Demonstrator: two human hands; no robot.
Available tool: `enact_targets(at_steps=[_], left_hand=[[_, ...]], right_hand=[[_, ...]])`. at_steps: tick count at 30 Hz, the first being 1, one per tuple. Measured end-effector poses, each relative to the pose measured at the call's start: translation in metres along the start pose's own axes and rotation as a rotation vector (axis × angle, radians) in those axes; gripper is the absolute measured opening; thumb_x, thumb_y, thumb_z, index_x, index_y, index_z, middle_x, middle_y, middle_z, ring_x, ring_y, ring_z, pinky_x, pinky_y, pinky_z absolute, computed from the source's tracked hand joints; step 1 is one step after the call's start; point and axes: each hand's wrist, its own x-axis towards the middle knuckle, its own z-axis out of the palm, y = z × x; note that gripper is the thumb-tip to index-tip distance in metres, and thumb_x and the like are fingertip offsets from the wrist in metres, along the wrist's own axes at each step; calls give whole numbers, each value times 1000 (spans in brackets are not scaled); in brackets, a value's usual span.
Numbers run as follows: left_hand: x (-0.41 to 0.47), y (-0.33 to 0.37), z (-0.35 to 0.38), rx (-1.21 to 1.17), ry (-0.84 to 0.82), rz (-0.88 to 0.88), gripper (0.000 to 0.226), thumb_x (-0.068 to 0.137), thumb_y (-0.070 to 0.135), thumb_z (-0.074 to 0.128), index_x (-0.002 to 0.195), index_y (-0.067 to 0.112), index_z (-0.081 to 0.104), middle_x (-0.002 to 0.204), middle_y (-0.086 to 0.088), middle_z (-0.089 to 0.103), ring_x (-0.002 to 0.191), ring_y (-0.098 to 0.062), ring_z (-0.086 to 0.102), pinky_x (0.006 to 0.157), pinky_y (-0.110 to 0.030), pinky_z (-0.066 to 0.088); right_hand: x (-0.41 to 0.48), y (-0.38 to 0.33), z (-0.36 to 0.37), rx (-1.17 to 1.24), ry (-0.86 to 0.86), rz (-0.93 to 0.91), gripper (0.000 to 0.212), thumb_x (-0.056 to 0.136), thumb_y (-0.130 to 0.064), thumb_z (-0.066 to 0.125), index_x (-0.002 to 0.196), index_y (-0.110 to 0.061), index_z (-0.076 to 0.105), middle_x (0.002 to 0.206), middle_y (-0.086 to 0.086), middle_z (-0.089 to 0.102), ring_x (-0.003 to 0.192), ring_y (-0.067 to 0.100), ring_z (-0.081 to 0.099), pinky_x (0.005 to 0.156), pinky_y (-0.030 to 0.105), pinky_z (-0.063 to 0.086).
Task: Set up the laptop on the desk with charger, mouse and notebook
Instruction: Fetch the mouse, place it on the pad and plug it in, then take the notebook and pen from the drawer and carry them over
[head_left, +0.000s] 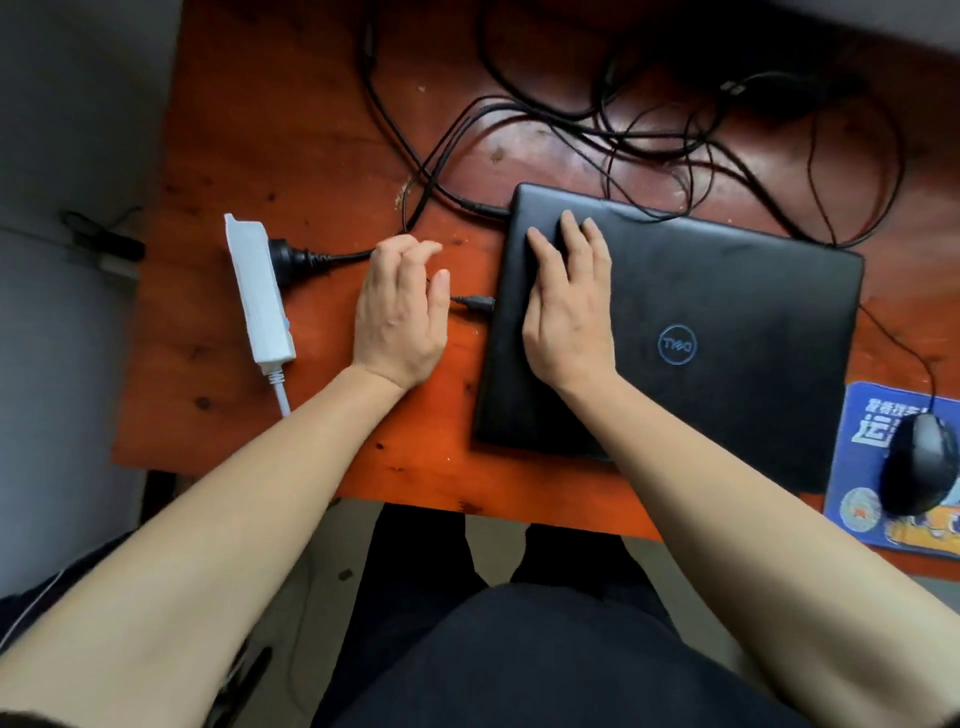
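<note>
The laptop (727, 291) lies closed on the worktop (291, 130), a little right of the middle, and the setup seems to me about half done. A charger cable (483, 209) goes into its far left corner, and a black mains plug (298, 254) sits in the white power strip (260, 296) at the left, so the power part looks finished. The mouse (922, 462) rests on its mouse pad (865, 405) at the near right. A small USB plug (474, 303) is at the left edge of the laptop, but I cannot tell if it is fully pushed in. The right hand (569, 306) lies flat on the lid with straight fingers, holding nothing. The left hand (397, 317) is just beside the USB plug with fingers loosely curled; whether it pinches the cable under it I cannot tell. Not yet done, I think: to open the lid and to place the notebook, which is nowhere in view. The far cable tangle (649, 130) is too mixed to follow, and the mouse pad is cut off at the right edge
</note>
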Motion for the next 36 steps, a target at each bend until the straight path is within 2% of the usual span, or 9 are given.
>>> enact_targets(at_steps=[4, 6, 10, 14, 18, 22, 26, 31, 36], left_hand=[[-7, 24, -32, 163, -88, -79, 45, 101, 33, 40, 131, 2, 53, 128, -21, 51, 118, -33, 50, 102, -47, 44], [5, 48, -62, 273, -27, -69, 48, 102, 36, 39, 135, 4, 52, 134, -21, 48, 121, -35, 47, 101, -48, 43], [43, 90, -126, 471, 226, -86, 48, 103, 38, 39, 139, 8, 49, 143, -23, 43, 127, -41, 42, 101, -54, 38], [66, 133, -191, 583, 460, -93, 51, 104, 41, 35, 143, 9, 47, 149, -25, 39, 130, -45, 41, 107, -53, 34], [41, 167, -249, 720, 604, -232, 57, 103, 47, 34, 148, 13, 42, 156, -24, 31, 138, -45, 34, 111, -55, 28], [-37, 177, -293, 891, 524, -448, 62, 101, 50, 36, 155, 20, 31, 162, -22, 17, 146, -43, 19, 113, -66, 20], [-127, 185, -340, 967, 511, -661, 65, 100, 53, 28, 156, 22, 24, 164, -20, 10, 150, -41, 11, 114, -69, 17], [-254, 211, -401, 993, 657, -874, 66, 100, 53, 27, 156, 18, 24, 164, -20, 10, 150, -40, 11, 115, -65, 15], [-430, 244, -444, 1013, 781, -1048, 65, 100, 52, 30, 154, 16, 29, 162, -21, 18, 147, -41, 18, 114, -65, 22]], right_hand=[[5, -4, -31, 51, -268, -41, 47, 100, -14, 39, 143, 1, 50, 153, 33, 35, 146, 52, 24, 123, 56, 20], [17, -2, -71, 38, -277, -180, 47, 102, -22, 37, 142, 0, 51, 151, 32, 40, 145, 50, 30, 120, 57, 27], [64, -8, -144, -18, -74, -391, 48, 103, -35, 39, 138, -9, 58, 148, 25, 48, 141, 43, 41, 114, 55, 36], [117, -33, -202, 9, 139, -495, 54, 103, -46, 44, 147, -16, 49, 158, 21, 35, 147, 40, 31, 119, 53, 29], [143, -83, -234, 39, 176, -696, 67, 100, -59, 42, 155, -22, 37, 164, 22, 19, 153, 38, 18, 123, 54, 17], [124, -150, -230, 81, 106, -853, 74, 98, -67, 37, 158, -24, 28, 166, 22, 11, 154, 38, 11, 124, 56, 12], [80, -222, -229, 123, 23, -1019, 76, 97, -67, 38, 159, -25, 24, 166, 23, 7, 154, 38, 8, 124, 55, 10], [-10, -323, -241, 167, -37, -1227, 77, 98, -68, 33, 161, -28, 15, 167, 20, 2, 155, 36, 3, 126, 51, 4], [-164, -423, -249, 257, -132, -1396, 75, 99, -68, 29, 161, -28, 13, 168, 16, 1, 156, 33, -1, 126, 51, 1]])
